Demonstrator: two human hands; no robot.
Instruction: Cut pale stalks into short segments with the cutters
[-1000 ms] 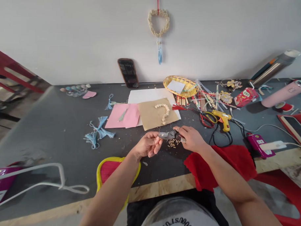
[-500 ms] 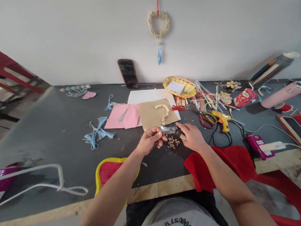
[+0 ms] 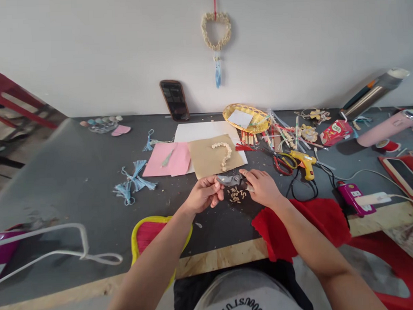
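My right hand (image 3: 262, 186) is wrapped round the handles of a pair of pruning shears (image 3: 230, 179), whose blades point left. At the blade tips, my left hand (image 3: 205, 192) pinches with thumb and forefinger; whatever is between them is too small to make out. Below the shears lies a small pile of short cut pieces (image 3: 237, 195), tan and stick-like. Just beyond my hands, a curved string of cream-coloured bits (image 3: 227, 150) rests on a brown sheet (image 3: 203, 155).
Left of the brown sheet are pink paper (image 3: 155, 162) and blue tassels (image 3: 137, 179). A yellow basket (image 3: 230, 110) stands at the back. To the right lie a yellow glue gun (image 3: 304, 163), cables and a red cloth (image 3: 317, 221). A phone (image 3: 175, 100) leans on the wall.
Both hands and the shears have shifted very slightly left, and the view has moved a little. My grip on the shears is the same.
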